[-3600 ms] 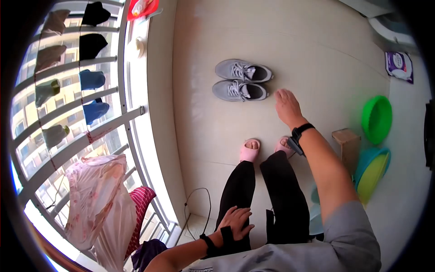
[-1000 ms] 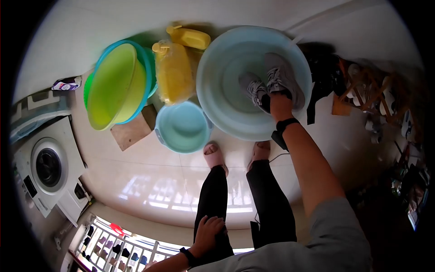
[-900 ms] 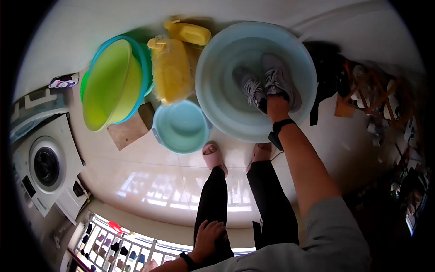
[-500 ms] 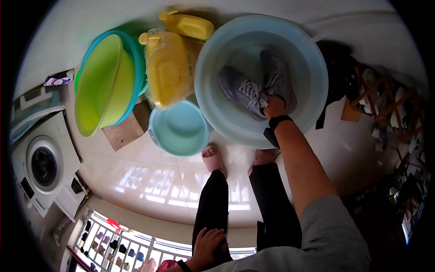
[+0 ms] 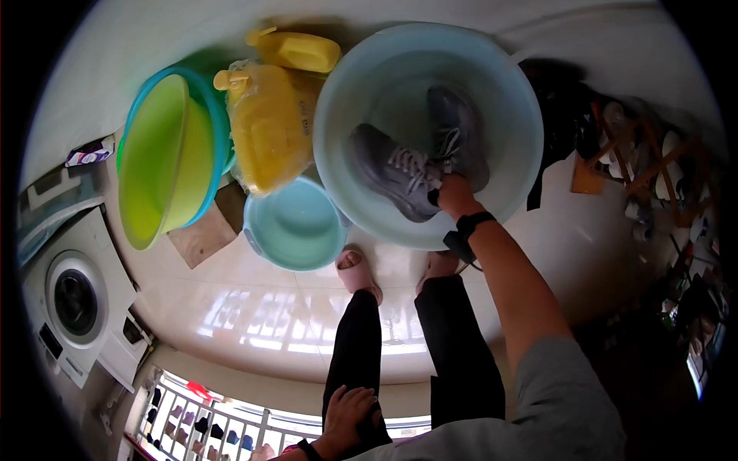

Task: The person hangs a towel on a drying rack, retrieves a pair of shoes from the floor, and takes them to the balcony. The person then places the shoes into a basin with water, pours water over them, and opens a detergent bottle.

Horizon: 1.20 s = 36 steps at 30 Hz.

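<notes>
Two grey lace-up sneakers lie in a large pale blue basin (image 5: 334, 207). My right hand (image 5: 459, 196) is closed on the collar of the left sneaker (image 5: 384, 169), near its heel. The right sneaker (image 5: 460, 138) sits right beside that hand; whether some fingers grip it too is hidden. Both toes point away from me. My left hand (image 5: 350, 415) rests on my left thigh with its fingers stretched out and holds nothing. Each wrist wears a black band.
Left of the basin stand a wrapped yellow jug (image 5: 269, 131), a yellow bottle (image 5: 300, 51), a small blue basin (image 5: 296, 227) and tilted green tubs (image 5: 154, 161). A washing machine (image 5: 77, 292) is at far left. Wooden racks with shoes (image 5: 653, 165) stand at right.
The left sneaker has shifted toward me with my right hand and looks slightly larger. The right sneaker stays nearly in place. The whole view has shifted a little. My left hand remains on my thigh.
</notes>
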Motion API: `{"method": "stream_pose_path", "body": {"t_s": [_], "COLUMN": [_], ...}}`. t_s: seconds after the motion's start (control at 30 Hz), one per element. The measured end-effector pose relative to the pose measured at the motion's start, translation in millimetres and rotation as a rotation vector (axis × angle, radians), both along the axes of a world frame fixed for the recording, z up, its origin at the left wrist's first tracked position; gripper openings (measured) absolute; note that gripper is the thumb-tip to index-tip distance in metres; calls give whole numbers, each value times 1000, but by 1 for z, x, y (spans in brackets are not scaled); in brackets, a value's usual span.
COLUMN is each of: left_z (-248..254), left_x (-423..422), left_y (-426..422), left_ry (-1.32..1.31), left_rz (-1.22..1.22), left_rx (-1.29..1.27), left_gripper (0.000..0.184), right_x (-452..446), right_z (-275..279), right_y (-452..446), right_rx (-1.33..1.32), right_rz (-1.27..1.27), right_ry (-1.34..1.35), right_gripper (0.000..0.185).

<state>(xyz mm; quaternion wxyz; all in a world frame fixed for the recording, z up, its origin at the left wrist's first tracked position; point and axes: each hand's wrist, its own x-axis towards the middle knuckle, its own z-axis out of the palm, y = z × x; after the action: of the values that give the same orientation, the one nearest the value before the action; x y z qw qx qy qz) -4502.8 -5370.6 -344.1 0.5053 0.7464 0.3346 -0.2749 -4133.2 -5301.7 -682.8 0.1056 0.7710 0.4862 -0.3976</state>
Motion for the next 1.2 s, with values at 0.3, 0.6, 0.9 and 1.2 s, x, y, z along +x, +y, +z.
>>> {"method": "stream_pose_path", "body": {"t_s": [0.3,0.6,0.9,1.2], "left_z": [-2,-6,-3,-4], "left_x": [-1,1,7,3], "left_y": [8,15,16,15], "left_ry": [-108,-96,-47,-22], "left_rz": [97,84,73,107], "left_rx": [27,27,-2,-25], "left_gripper": [25,24,23,25], "right_x": [5,63,-8,-7], "right_z": [103,20,51,-8], "right_y": [-15,-31,49,64], "right_rx": [534,177,555,377], "right_rz": [-308,-889,-20,-343], "right_ry": [186,425,-219,-243], "right_gripper": [25,60,49,41]}}
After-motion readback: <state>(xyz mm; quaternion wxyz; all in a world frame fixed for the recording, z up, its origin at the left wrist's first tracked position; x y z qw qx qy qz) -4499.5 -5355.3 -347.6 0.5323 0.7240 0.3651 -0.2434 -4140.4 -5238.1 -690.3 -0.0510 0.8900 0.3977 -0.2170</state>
